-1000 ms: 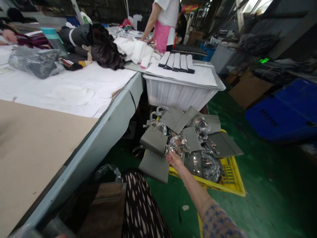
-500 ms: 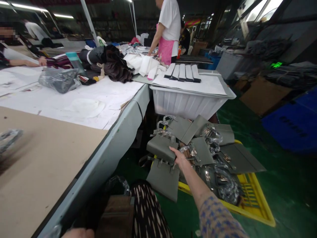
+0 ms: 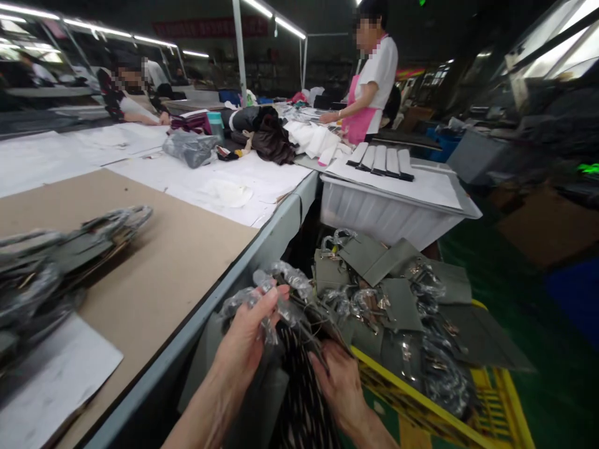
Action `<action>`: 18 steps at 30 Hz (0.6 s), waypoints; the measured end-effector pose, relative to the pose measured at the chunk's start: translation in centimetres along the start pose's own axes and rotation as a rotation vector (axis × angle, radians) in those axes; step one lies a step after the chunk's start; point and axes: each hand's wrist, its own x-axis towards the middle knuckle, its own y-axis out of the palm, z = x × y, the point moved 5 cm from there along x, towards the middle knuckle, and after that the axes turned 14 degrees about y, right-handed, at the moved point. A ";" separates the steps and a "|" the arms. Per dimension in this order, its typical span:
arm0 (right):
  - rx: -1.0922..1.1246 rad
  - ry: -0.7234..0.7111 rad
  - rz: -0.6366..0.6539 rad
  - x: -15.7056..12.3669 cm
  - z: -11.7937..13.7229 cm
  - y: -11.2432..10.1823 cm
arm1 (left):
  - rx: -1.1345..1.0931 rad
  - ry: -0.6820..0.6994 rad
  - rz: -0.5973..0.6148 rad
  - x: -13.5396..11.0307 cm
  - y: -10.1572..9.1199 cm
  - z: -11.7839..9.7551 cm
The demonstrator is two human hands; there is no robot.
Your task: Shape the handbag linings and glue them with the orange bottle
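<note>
Fingers (image 3: 270, 300) of the left hand (image 3: 246, 340) pinch together on the plastic-wrapped hardware of a grey bag panel (image 3: 291, 279), held up just left of the yellow crate (image 3: 421, 408), and the right hand (image 3: 339, 380) curls its fingers tight on the same panel from below. Inside the crate, a heap of grey panels (image 3: 400, 302). Left of the crate, the worktable (image 3: 178, 268). Beyond the crate, a white tub (image 3: 374, 215), then a person in a pink apron (image 3: 367, 106)

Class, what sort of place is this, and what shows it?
Probably a bag-making workshop: grey flat bag panels with plastic-wrapped metal fittings heaped on a yellow plastic crate, beside a long paper-covered worktable.
</note>
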 end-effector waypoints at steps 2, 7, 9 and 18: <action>-0.082 -0.124 0.032 -2.1 1.8 1.4 | -0.003 0.007 -0.012 -0.5 -0.9 -0.1; -0.124 0.022 0.412 -4.5 5.4 0.3 | -0.010 0.034 -0.091 -2.2 -3.3 -0.4; -0.075 0.097 0.475 -4.0 6.7 -2.0 | -0.007 0.021 -0.106 -2.7 -3.7 -0.3; 0.583 0.246 0.518 4.1 11.6 -3.2 | 0.045 0.019 0.013 -3.5 -2.5 0.2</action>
